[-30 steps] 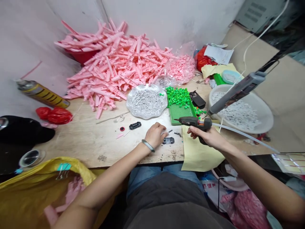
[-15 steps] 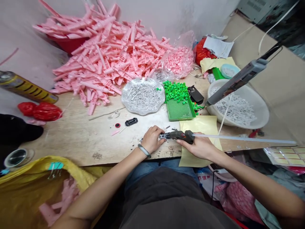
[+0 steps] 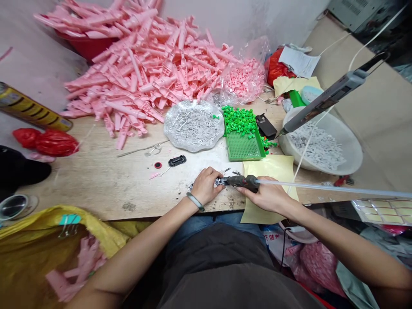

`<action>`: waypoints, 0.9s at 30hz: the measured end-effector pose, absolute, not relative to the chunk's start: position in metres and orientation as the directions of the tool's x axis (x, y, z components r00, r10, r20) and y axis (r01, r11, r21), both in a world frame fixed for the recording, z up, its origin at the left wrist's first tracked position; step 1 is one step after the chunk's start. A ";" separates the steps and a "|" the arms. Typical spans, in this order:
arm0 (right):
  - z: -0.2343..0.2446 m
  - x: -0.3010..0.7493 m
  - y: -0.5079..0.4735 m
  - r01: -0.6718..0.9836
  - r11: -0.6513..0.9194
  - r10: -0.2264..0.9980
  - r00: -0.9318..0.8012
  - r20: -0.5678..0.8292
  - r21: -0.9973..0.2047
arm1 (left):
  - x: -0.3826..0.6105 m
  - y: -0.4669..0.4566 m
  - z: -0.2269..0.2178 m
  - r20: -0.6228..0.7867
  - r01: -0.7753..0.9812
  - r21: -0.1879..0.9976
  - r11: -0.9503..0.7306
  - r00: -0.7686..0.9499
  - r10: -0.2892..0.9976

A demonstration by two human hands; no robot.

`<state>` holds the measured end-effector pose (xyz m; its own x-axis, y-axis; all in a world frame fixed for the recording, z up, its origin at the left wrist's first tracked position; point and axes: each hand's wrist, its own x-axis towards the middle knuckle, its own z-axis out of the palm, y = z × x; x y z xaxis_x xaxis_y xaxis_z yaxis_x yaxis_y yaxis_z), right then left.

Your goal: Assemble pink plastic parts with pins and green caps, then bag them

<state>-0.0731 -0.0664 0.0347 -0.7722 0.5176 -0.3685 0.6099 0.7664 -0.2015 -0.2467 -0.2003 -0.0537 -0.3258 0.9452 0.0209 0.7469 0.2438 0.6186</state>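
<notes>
My right hand is closed around a dark hot glue gun, with a long translucent glue stick running out of its back to the right. The gun's nose points left toward my left hand. Thumb and fingers of that hand are pinched at a small shiny, clear-looking part, mostly hidden by the fingers, close above the table. A few short black pins lie just beyond the gun. Farther left on the table lie a small black oblong part and a red-and-black disc.
Pink plastic pieces are heaped at the back. A clear dish of white parts, a green tray and a white bowl stand beyond my hands. An electric screwdriver hangs at right. Yellow paper lies under my right forearm.
The view has shifted slightly. Both hands keep their grips, and the glue gun has moved a little to the left toward my left hand.
</notes>
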 end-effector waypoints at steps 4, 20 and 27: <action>0.037 -0.074 -0.066 0.616 0.763 0.523 -0.766 -0.373 -0.194 | -0.247 -0.200 -0.053 0.017 0.750 0.615 0.244 -0.321 0.947; 0.042 -0.073 -0.067 0.640 0.756 0.558 -0.739 -0.377 -0.138 | -0.248 -0.200 -0.052 -0.010 0.751 0.606 0.262 -0.323 0.946; 0.041 -0.073 -0.067 0.627 0.768 0.547 -0.747 -0.378 -0.128 | -0.246 -0.199 -0.050 -0.015 0.752 0.603 0.267 -0.325 0.946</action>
